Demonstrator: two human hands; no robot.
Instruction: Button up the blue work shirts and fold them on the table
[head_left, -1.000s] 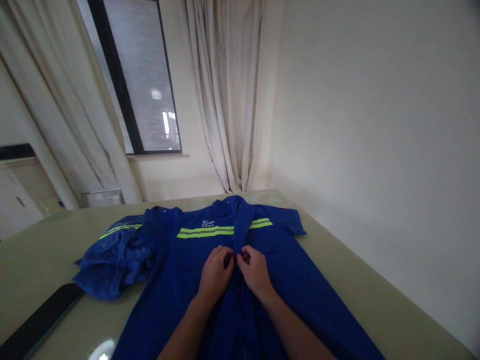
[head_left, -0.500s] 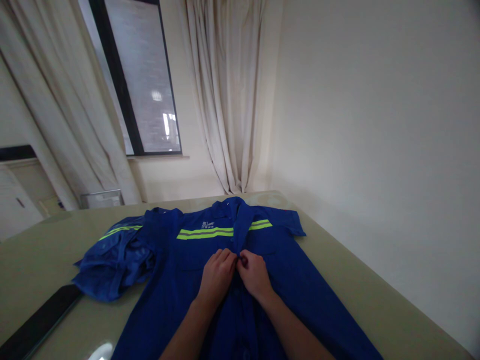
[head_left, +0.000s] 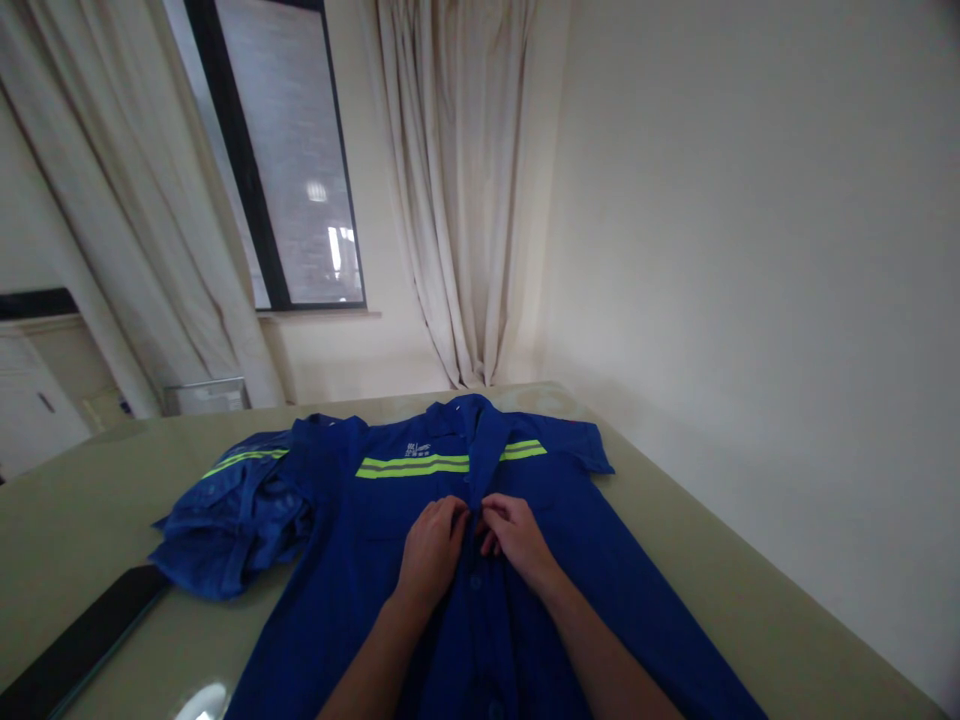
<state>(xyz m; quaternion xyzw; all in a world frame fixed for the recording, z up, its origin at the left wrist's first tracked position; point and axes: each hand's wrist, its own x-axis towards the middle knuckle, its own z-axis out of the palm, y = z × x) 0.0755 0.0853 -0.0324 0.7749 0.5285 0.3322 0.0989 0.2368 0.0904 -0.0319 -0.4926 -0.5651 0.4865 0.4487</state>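
A blue short-sleeved work shirt point(head_left: 615, 590) lies spread front up, with yellow-green and grey reflective stripes across the chest and a small white logo. My left hand point(head_left: 433, 550) is closed, its fingertips pinching the left side of the button placket just below the stripe. Opposite it, my right hand point(head_left: 519, 535) holds the other edge of the placket between thumb and forefinger, its remaining fingers loosely curled beneath. The button between the fingertips is too hidden to make out. Further down the placket, a button point(head_left: 475, 581) shows below my hands.
A second blue garment with a reflective stripe point(head_left: 225, 530) lies crumpled to the left, against the shirt's sleeve. Near it is a long black flat object point(head_left: 86, 640) on the greenish tabletop point(head_left: 67, 520). A pale wall point(head_left: 765, 300) borders the table's right side.
My hands have moved slightly apart at the placket. The right hand's fingers have loosened and uncurled a little. The shirt lies as before.
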